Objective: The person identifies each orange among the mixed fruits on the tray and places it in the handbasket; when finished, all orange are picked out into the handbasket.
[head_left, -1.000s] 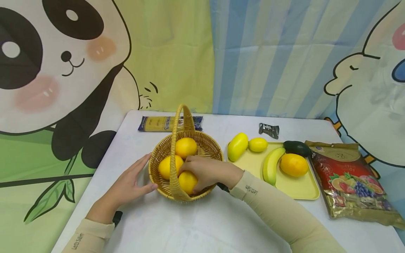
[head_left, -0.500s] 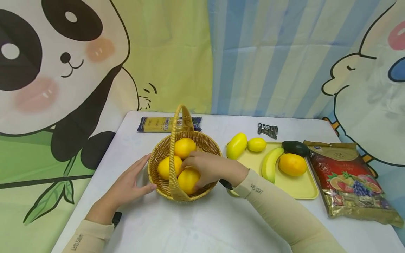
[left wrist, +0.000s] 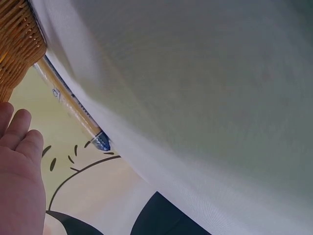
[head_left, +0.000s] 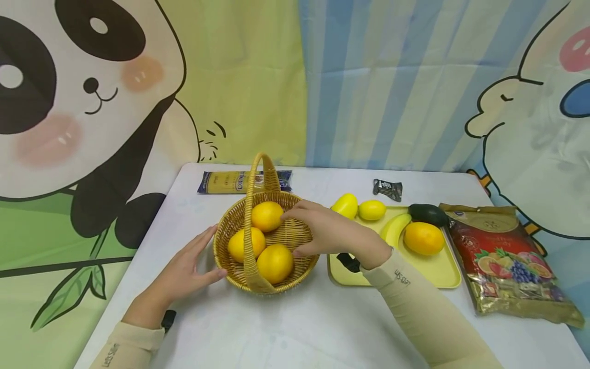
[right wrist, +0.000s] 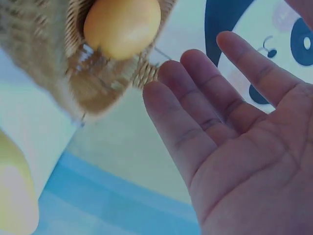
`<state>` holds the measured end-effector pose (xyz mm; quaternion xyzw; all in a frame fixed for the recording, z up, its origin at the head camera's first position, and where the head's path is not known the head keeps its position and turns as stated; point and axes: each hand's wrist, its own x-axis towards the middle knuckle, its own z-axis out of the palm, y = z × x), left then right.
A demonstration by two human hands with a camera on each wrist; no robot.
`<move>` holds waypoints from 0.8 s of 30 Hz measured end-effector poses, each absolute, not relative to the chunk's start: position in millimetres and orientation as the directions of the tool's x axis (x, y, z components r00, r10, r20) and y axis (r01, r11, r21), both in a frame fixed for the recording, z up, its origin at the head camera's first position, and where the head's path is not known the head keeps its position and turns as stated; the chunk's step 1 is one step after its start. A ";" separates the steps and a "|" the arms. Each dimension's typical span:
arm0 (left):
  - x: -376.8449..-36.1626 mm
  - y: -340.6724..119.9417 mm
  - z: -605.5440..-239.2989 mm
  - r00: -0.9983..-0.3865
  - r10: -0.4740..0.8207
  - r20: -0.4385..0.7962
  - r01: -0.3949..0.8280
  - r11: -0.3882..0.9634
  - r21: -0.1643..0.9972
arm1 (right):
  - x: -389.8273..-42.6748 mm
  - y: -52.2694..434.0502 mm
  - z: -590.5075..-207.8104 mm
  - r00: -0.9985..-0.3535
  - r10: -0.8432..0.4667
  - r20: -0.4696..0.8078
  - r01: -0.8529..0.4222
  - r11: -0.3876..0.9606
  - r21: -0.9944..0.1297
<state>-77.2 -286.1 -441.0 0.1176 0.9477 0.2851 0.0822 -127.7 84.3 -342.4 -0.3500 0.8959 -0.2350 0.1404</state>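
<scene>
A wicker basket [head_left: 301, 233] with a tall handle holds three round orange-yellow fruits, one at the back [head_left: 267, 216], one at the left [head_left: 240, 246] and one at the front [head_left: 275, 263]. My left hand [head_left: 182, 277] rests at the basket's left side, fingers straight along the wall and thumb near the rim. In the left wrist view its fingertips reach the wicker [left wrist: 19, 44]. My right hand [head_left: 329, 230] is over the basket's right rim, fingers spread and holding nothing. The right wrist view shows its bare palm [right wrist: 254, 161], with one fruit [right wrist: 122, 27] beyond the fingertips.
Right of the basket lies a yellow tray [head_left: 355, 279] with a banana [head_left: 395, 230], an orange mango-like fruit [head_left: 424, 239], a dark green fruit [head_left: 428, 214] and two yellow fruits at its edge. Beyond are a candy bag [head_left: 511, 256], a black packet [head_left: 387, 189] and a pasta pack [head_left: 226, 182].
My right hand has let go of the front fruit, leaving it in the basket, and has drawn back to the right with its fingers opening. The left hand stays put.
</scene>
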 end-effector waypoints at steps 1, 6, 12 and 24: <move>-77.5 -285.7 -440.9 -0.959 0.270 -0.090 0.175 0.810 0.560 | -127.3 88.8 -341.8 -0.725 -0.685 -0.076 -0.557 0.648 -0.519; -78.0 -285.7 -440.8 -0.958 0.271 -0.095 0.174 0.811 0.558 | -122.7 111.9 -340.1 -0.771 -0.636 -0.019 -0.533 0.662 -0.527; -77.9 -287.8 -441.6 -0.957 0.282 -0.074 0.194 0.804 0.563 | -118.7 137.4 -340.2 -0.835 -0.550 0.026 -0.474 0.694 -0.542; -79.2 -287.4 -443.8 -0.954 0.297 -0.051 0.217 0.796 0.565 | -107.6 184.4 -350.1 -0.906 -0.416 0.071 -0.383 0.738 -0.556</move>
